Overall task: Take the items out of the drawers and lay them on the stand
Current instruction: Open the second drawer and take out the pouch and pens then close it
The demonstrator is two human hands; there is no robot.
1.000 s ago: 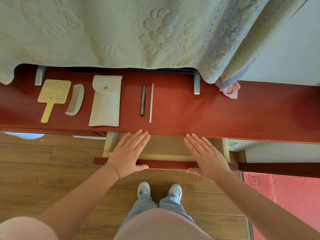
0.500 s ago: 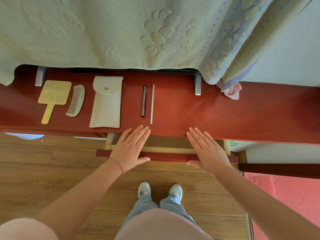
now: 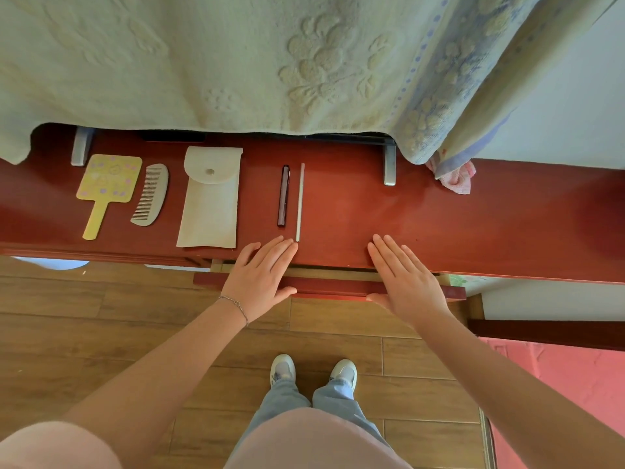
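Both flat, empty hands, left hand (image 3: 258,277) and right hand (image 3: 404,280), press the drawer (image 3: 329,286) front.

On the red wooden stand (image 3: 422,214) lie one yellow hand mirror (image 3: 106,184), one grey curved comb (image 3: 152,194), one white fabric pouch (image 3: 209,201), one dark slim stick (image 3: 284,196), one white thin stick (image 3: 300,201).

Glossy wooden stand (image 3: 439,225); pouch (image 3: 209,204) perhaps matt cloth.
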